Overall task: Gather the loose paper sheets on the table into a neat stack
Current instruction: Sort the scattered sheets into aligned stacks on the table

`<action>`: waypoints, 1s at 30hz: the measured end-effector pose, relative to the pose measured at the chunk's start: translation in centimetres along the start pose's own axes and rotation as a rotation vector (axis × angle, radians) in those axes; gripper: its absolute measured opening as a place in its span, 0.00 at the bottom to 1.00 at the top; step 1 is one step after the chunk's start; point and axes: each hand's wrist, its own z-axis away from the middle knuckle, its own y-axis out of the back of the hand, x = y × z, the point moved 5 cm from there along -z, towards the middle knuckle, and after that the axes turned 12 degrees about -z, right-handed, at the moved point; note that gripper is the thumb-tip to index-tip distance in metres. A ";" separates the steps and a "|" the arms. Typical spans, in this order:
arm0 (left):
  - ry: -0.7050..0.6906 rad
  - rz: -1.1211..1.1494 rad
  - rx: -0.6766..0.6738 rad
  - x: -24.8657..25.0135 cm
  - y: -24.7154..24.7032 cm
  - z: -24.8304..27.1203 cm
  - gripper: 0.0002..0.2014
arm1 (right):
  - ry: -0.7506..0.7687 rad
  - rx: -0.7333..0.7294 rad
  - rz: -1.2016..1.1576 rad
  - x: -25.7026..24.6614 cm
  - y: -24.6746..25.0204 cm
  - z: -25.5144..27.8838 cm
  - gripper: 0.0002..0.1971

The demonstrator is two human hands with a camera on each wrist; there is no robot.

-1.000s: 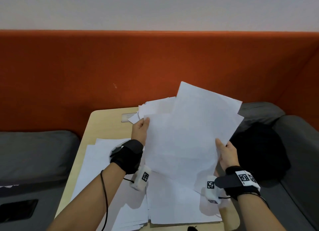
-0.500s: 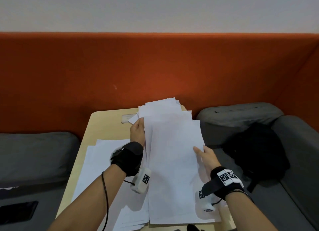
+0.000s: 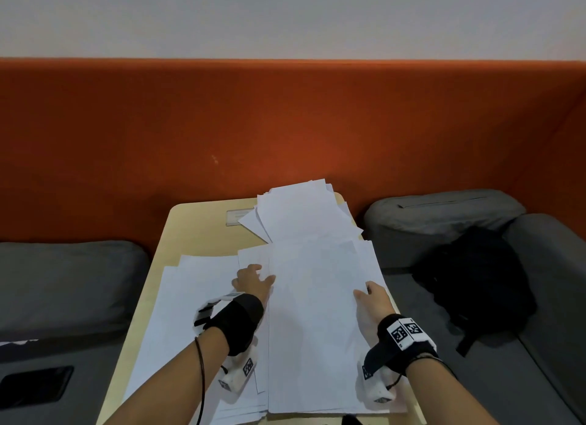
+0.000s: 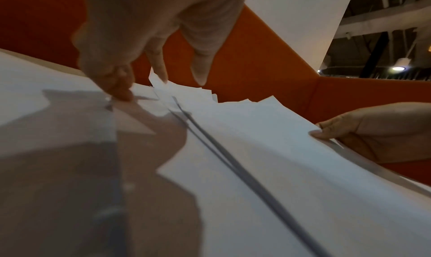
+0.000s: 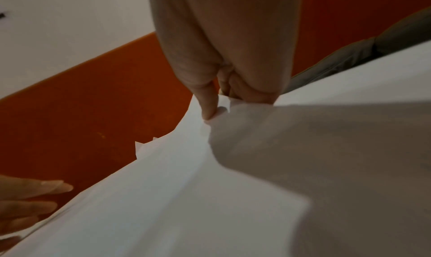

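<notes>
White paper sheets cover the wooden table (image 3: 196, 228). A tall central stack (image 3: 317, 323) lies flat in front of me. My left hand (image 3: 253, 280) rests at the stack's left edge, fingers spread and nearly straight, their tips touching paper; the left wrist view shows this hand (image 4: 161, 76) touching the sheets. My right hand (image 3: 369, 296) grips the stack's right edge. In the right wrist view the right hand (image 5: 217, 98) has its thumb on top of the stack (image 5: 210, 196) and its fingers curled under. A fanned pile (image 3: 301, 215) lies at the far end, and more sheets (image 3: 190, 297) lie at the left.
A black backpack (image 3: 475, 282) sits on the grey sofa at the right. A grey cushion (image 3: 63, 282) and a black phone (image 3: 35, 386) are at the left. An orange partition (image 3: 285, 123) rises behind the table. A small label plate (image 3: 239, 217) is on the table's far part.
Both hands held sheets up in the air a second ago and have brought them down flat onto the central stack. The left hand has let go and now rests with spread fingers.
</notes>
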 end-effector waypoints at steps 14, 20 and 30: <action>0.092 0.484 -0.017 -1.5 0.0 -0.5 0.26 | 0.033 -0.056 0.173 -0.7 0.2 -0.1 0.03; -0.164 0.573 -0.291 2.4 -0.9 2.8 0.20 | 0.022 -0.122 0.123 -2.0 -1.6 0.7 0.15; -0.467 0.708 -0.274 10.5 7.0 3.5 0.07 | 0.286 -0.148 -0.483 -10.6 2.4 2.2 0.09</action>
